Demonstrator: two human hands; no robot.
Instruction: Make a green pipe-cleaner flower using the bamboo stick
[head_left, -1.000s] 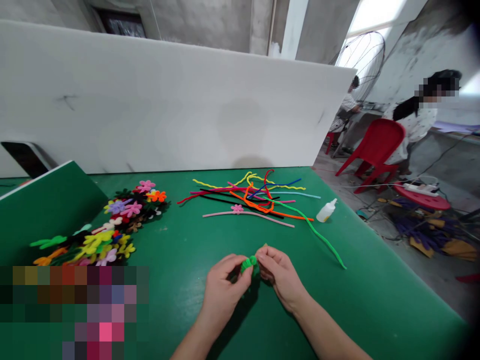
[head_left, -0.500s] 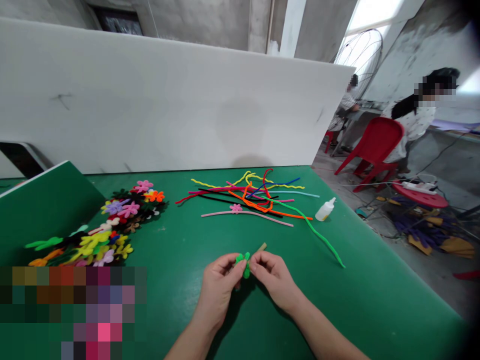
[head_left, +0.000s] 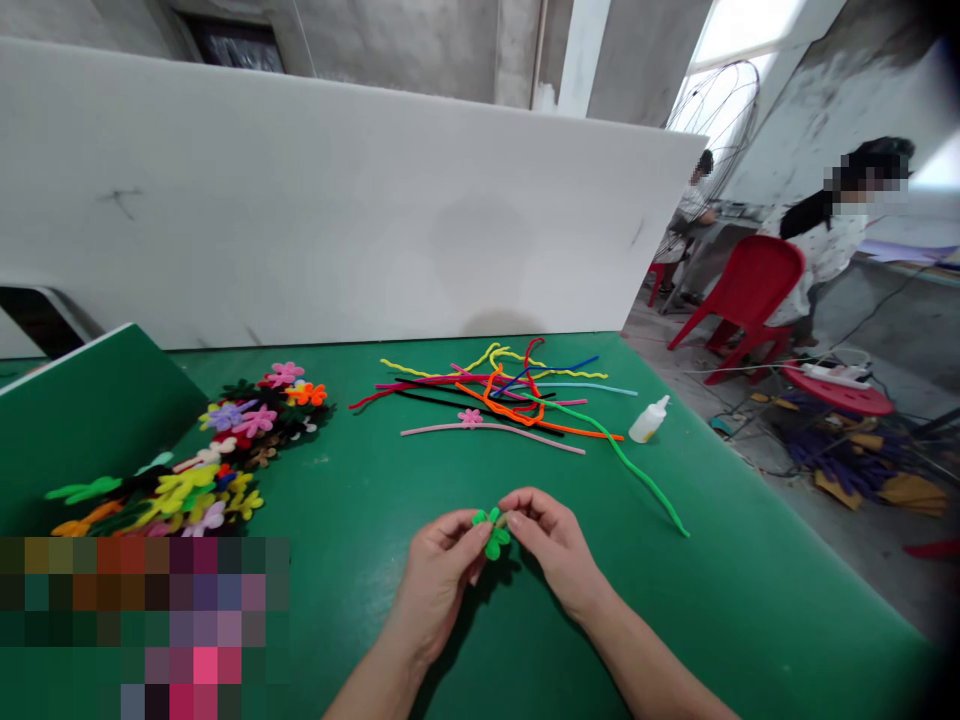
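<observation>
Close to the table's front, my left hand [head_left: 444,565] pinches a small green pipe-cleaner flower [head_left: 496,545] between thumb and fingers. My right hand [head_left: 553,548] is closed in a pinch on a short tan pipe cleaner [head_left: 504,520] at the flower's right side. Fingertips hide part of both pieces. Beyond my hands lies a loose pile of coloured pipe cleaners [head_left: 442,377], with a small pink flower [head_left: 471,418] and a pale pink pipe cleaner [head_left: 491,427] in front. One long green pipe cleaner [head_left: 641,475] trails toward the right.
A white squeeze bottle [head_left: 649,420] leans on the green table [head_left: 352,600] at right. Several finished fuzzy flowers [head_left: 255,420] are heaped at left beside a green board [head_left: 97,400]. A white panel [head_left: 360,200] stands behind. A person sits near a red chair [head_left: 757,290].
The tan pipe cleaner's end, which stuck out above my right fingers, now shows between them and the green flower. The flower has turned and shows more of its petals.
</observation>
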